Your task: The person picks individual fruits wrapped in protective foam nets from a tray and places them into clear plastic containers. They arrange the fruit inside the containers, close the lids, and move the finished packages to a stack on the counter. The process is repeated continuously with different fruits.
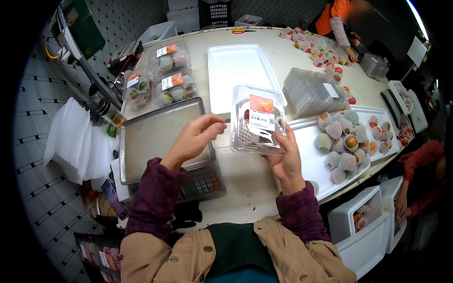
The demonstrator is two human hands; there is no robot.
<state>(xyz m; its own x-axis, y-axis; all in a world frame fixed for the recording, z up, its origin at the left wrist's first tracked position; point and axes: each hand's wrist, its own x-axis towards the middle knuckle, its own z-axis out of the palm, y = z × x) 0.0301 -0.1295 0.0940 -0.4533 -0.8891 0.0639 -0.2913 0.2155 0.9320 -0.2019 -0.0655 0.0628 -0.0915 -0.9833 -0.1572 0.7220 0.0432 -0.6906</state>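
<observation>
Between a rectangular steel tray (147,141) and a white foam tray (307,161) of netted fruit (347,160), our right hand (287,162) grips a clear plastic box (258,121) over the cream table (247,188), inside its near edge; our left hand (194,137) curls loosely, empty. The box's long axis points away, label (262,112) facing us.
</observation>
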